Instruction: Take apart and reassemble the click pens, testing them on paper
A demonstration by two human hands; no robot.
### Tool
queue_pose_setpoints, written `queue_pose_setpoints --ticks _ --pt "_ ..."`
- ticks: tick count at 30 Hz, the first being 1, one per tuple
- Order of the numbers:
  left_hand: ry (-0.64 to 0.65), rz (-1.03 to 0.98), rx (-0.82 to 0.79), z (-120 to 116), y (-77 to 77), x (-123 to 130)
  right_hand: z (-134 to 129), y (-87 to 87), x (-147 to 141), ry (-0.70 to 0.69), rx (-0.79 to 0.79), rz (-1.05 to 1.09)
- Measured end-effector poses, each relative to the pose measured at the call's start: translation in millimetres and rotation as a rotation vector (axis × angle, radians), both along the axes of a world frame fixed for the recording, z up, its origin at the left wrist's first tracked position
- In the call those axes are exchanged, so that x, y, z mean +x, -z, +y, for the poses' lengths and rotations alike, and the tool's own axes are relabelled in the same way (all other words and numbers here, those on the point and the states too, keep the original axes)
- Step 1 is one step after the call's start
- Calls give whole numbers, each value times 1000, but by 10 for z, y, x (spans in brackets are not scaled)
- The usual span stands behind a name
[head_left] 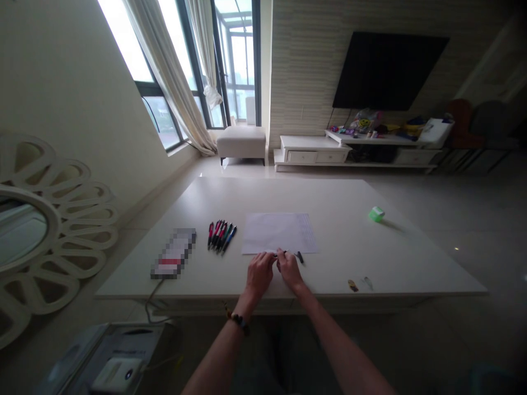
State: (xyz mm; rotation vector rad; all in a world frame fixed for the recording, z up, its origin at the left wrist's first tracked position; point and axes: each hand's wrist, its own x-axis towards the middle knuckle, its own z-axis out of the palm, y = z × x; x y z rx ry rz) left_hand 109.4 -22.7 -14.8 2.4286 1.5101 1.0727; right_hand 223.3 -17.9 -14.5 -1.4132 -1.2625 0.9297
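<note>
My left hand and my right hand meet at the near edge of a white paper sheet. The fingers of both are closed around a thin dark piece that looks like part of a pen; most of it is hidden by the fingers. Just right of my right hand, a short black pen part lies on the table, with a thin piece beside it too small to make out. Left of the paper, several click pens with black, red, green and blue parts lie side by side.
The white table also holds a blurred-out phone-like device with a cable at left. A green-and-white small container stands at right. Two small flat items, one brownish, lie near the front edge. A box sits below left.
</note>
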Motion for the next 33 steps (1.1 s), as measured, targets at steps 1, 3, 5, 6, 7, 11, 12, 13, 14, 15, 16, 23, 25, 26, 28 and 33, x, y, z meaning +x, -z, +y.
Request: queue_pose_setpoints --ticks 1,3,5,6,7,11,12,13,14,15,16,23,25,26,28,33 --pt "3 4 26 -1 1 0 -10 12 15 20 2 19" --pt "0 16 80 -8 0 -1 -27 33 23 93 15 47" --pt "-3 28 122 -21 1 -5 -36 41 7 166 30 55" --pt "2 31 133 -29 4 -7 -37 40 -8 194 33 49" --pt "12 33 133 -39 7 -10 -35 36 -25 212 33 37" --pt "39 12 49 -79 34 -26 -18 16 -66 216 13 -33" --pt "40 4 20 -88 40 -29 -15 13 -64 202 5 -40" --pt "42 -5 -7 -94 45 -32 -14 11 -57 184 -5 -39" --pt "46 -13 -34 -98 46 -33 -14 8 -45 163 -15 -34" --pt "50 -23 -59 -100 45 -33 -15 6 -31 137 -26 -26" --pt "52 -37 -81 -97 40 -30 -17 4 -15 109 -35 -16" --pt "15 -127 -79 -42 0 3 -40 28 59 101 24 145" --pt "9 -92 -58 -35 10 4 -47 50 59 164 25 194" --pt "18 -77 -46 -33 17 2 -49 56 53 179 22 199" --pt "49 -60 -8 -34 34 -5 -48 56 27 189 16 171" --pt "64 -4 31 -70 69 -29 -30 -4 -75 226 -19 72"
